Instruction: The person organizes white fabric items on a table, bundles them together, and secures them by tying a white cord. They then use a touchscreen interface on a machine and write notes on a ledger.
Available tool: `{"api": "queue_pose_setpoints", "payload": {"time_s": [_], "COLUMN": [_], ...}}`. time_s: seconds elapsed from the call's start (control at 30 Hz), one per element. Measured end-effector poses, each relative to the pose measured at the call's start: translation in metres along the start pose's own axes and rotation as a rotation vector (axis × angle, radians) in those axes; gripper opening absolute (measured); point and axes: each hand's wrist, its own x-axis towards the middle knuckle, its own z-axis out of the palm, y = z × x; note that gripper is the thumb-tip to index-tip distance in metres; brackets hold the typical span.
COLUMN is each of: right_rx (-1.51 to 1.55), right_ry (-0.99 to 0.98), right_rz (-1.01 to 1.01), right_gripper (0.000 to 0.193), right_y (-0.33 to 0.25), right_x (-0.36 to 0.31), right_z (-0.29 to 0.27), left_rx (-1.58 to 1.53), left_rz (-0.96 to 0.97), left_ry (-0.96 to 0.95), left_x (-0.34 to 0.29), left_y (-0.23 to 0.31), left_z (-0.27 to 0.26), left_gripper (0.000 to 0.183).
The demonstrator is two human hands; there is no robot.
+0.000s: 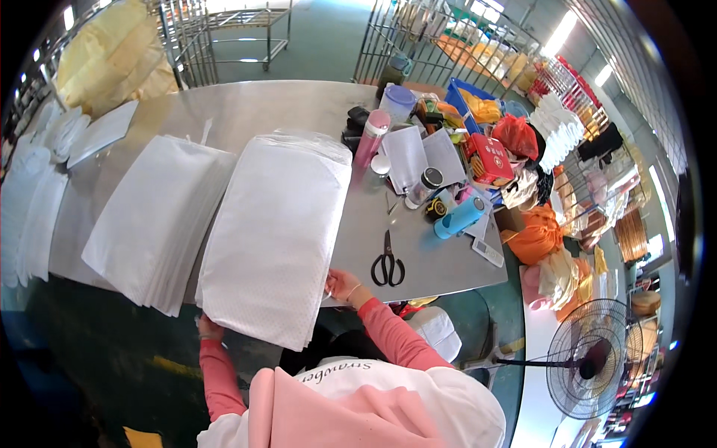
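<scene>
A thick stack of white dotted sheets (272, 239), which look like fabric or bags, lies before me with its near end jutting past the table edge. Clear plastic film (314, 143) shows at its far end. At the stack's near left corner is my left hand (210, 327), its fingers hidden by the sheets. My right hand (343, 286) is closed at the stack's right edge, fingertips partly covered. Beside this stack, to the left, a second stack of white sheets (160, 216) lies fanned. Black-handled scissors (388, 263) rest to the right of the stack.
The metal table (299, 95) carries a pink bottle (371, 137), a lidded jar (424, 187), a blue bottle (459, 217), papers (407, 158) and a red box (489, 158) on its right. A standing fan (595, 358) is at right. Wire carts (448, 45) stand behind.
</scene>
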Motion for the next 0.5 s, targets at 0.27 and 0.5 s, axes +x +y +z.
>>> {"api": "queue_pose_setpoints", "payload": {"time_s": [0.27, 0.5], "right_rx": [0.349, -0.028], "right_ry": [0.114, 0.399], "right_rz": [-0.050, -0.744], "right_gripper": [0.014, 0.016], "right_y": [-0.015, -0.080], "right_x": [-0.018, 0.025], "right_z": [-0.035, 0.015], "left_rx": [0.521, 1.659], "left_rz": [0.037, 0.407], "left_ry": [0.082, -0.241], "left_x": [0.057, 0.165], "left_y": [0.081, 0.071], "left_z": [0.056, 0.177], "left_gripper": [0.041, 0.038]}}
